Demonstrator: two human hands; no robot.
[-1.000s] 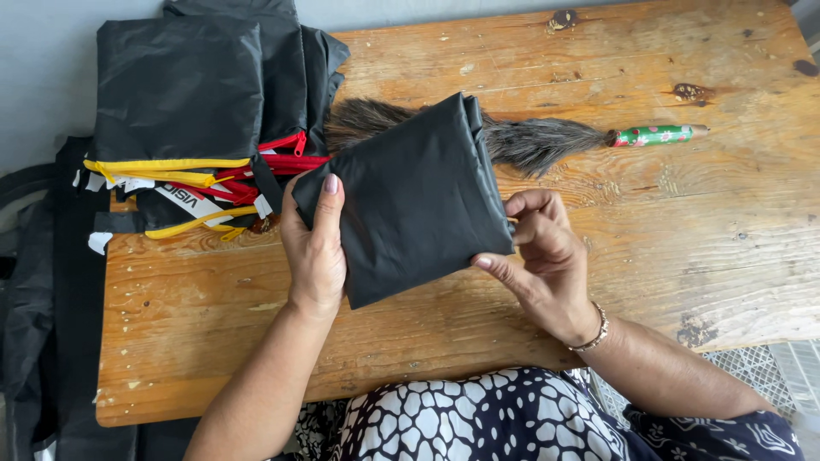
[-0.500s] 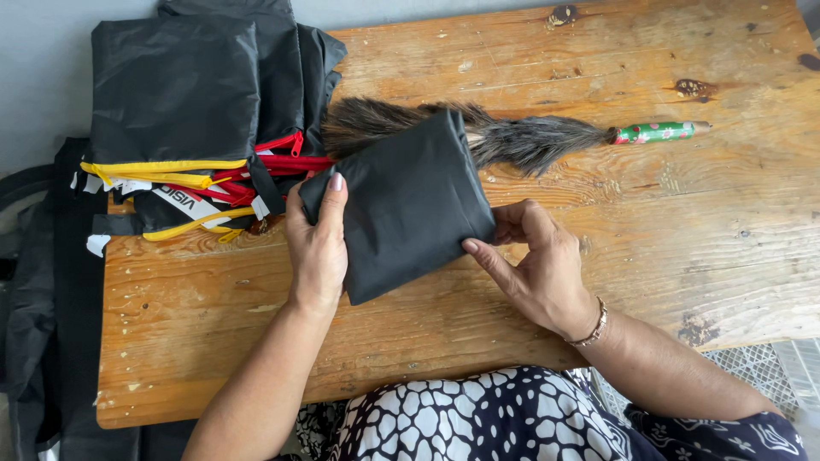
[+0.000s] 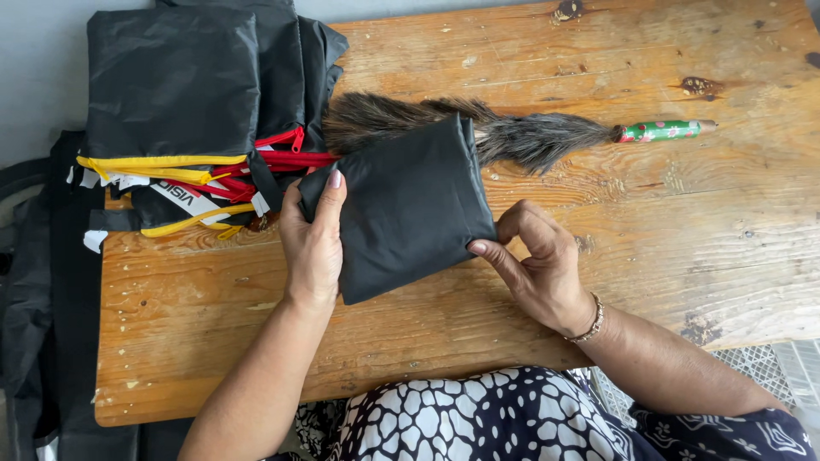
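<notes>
A folded black fabric piece point(image 3: 410, 209) lies on the wooden table point(image 3: 649, 222), tilted a little. My left hand point(image 3: 314, 243) rests flat on its left edge, fingers pointing up. My right hand point(image 3: 536, 260) touches its lower right corner with thumb and fingertips, the fingers curled. Behind the fabric lies a dark feather duster point(image 3: 512, 137) with a green and red handle point(image 3: 664, 131).
At the table's left end sits a stack of folded black bags point(image 3: 175, 81) with yellow and red zips point(image 3: 162, 162). More black fabric hangs off the left side point(image 3: 34, 299). A patterned dark and white garment covers my lap point(image 3: 478, 418).
The black fabric piece has come down and to the left onto the table. My right hand slid from its right edge to its lower right corner.
</notes>
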